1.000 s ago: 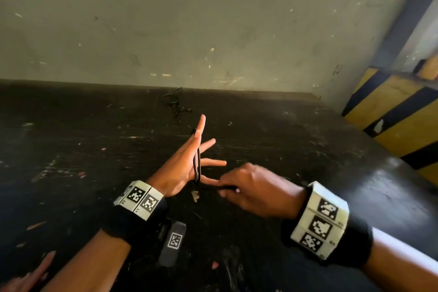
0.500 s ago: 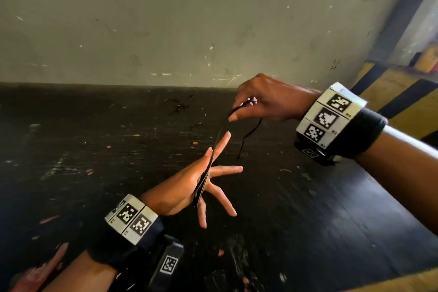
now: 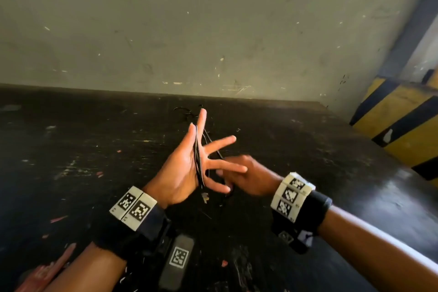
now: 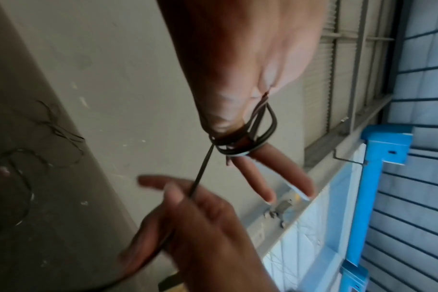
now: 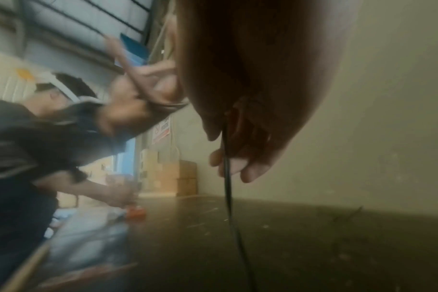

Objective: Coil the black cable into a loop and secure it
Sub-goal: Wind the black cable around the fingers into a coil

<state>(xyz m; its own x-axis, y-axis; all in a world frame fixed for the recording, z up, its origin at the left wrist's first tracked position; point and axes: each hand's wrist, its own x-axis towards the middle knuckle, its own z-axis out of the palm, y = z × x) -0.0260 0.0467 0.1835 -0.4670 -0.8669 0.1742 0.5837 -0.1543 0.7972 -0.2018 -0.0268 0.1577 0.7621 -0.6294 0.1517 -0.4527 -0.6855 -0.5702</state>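
The thin black cable (image 3: 198, 161) is wound in several turns lengthwise round my left hand (image 3: 187, 168), which is held edge-up above the table with its fingers straight and spread. In the left wrist view the turns (image 4: 240, 142) cross the base of the fingers and one taut strand (image 4: 203, 173) runs down to my right hand (image 4: 193, 227). My right hand (image 3: 248, 178) sits just behind and right of the left fingers, partly hidden by them, and pinches the cable (image 5: 227, 177) between thumb and fingertips. The free length trails down to the table.
The black scuffed table (image 3: 71, 149) meets a grey wall (image 3: 213, 31); thin loose wire (image 3: 187, 111) lies near it. A yellow-and-black striped barrier (image 3: 403, 130) stands at the right. Another person (image 5: 25, 148) works at the table's far end beside cardboard boxes (image 5: 173, 177).
My right hand rose with the cable from beside the left hand to above its fingertips, then came back down behind its fingers. The left hand has stayed spread.
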